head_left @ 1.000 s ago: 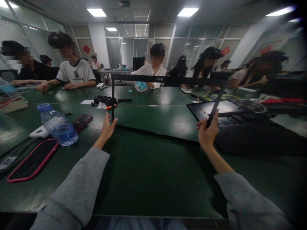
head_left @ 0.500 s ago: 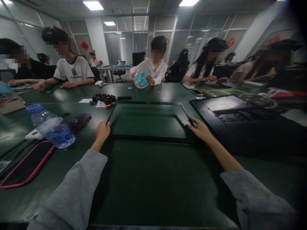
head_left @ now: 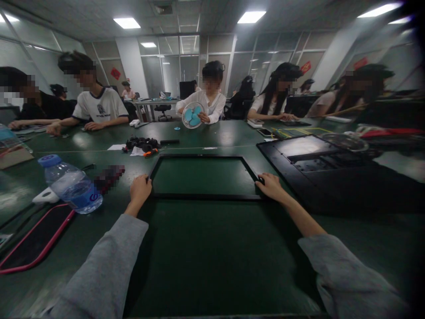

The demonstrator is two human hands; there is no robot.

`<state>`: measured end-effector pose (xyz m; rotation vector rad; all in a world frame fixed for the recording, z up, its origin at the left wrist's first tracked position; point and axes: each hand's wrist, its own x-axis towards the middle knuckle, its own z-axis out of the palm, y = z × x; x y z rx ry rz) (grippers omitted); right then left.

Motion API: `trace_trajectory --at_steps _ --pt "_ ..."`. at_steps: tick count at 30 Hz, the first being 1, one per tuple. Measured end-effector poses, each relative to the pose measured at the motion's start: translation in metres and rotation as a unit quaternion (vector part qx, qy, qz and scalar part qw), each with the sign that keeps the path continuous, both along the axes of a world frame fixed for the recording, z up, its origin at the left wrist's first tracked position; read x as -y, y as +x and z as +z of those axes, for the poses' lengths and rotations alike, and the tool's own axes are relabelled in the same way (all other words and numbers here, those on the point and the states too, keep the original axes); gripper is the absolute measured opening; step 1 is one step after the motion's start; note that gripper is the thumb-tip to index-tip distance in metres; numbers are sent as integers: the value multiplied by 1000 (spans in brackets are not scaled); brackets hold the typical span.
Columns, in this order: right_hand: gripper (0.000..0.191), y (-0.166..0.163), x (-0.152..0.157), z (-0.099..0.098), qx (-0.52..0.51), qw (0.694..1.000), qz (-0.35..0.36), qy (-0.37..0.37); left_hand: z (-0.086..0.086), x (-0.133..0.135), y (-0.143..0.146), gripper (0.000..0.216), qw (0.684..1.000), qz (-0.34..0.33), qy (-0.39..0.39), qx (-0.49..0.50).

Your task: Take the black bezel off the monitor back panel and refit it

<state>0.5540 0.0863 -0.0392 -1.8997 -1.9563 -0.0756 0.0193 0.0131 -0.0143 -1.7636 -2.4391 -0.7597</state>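
A thin black rectangular frame (head_left: 206, 197), like a screen bezel, lies flat or nearly flat on the green table (head_left: 212, 257) in front of me. Through its opening the tabletop shows. My left hand (head_left: 140, 190) is closed around the left side bar, near the front corner. On the opposite bar my right hand (head_left: 271, 187) has its thumb and fingers closed. Right of that hand, apart from the frame, rests a large black panel (head_left: 282, 164) with a recessed section.
A water bottle (head_left: 75, 186) leans at the left above a black mat with a red edge (head_left: 36, 239). Small black parts (head_left: 142, 144) lie beyond the frame. Across the table a person holds a fan with blue blades (head_left: 192, 116); other people sit alongside.
The frame's far edge has come down toward the table, and its shadow has drawn in beneath it. Both hands keep hold of the side bars. My view has tilted up slightly.
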Motion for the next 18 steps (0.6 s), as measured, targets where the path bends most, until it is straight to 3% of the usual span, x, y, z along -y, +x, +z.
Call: trace_trajectory --at_steps 3,8,13,18 --pt "40 -10 12 11 -30 999 -4 31 4 1 7 33 998 3 53 31" --pt "53 -21 31 33 -170 967 -80 172 16 5 25 42 967 -18 221 127" --pt "60 -19 29 27 -290 942 -49 163 15 8 29 43 959 -72 218 164" --pt "61 -12 23 19 -292 944 -30 149 17 14 28 48 969 -69 182 152"
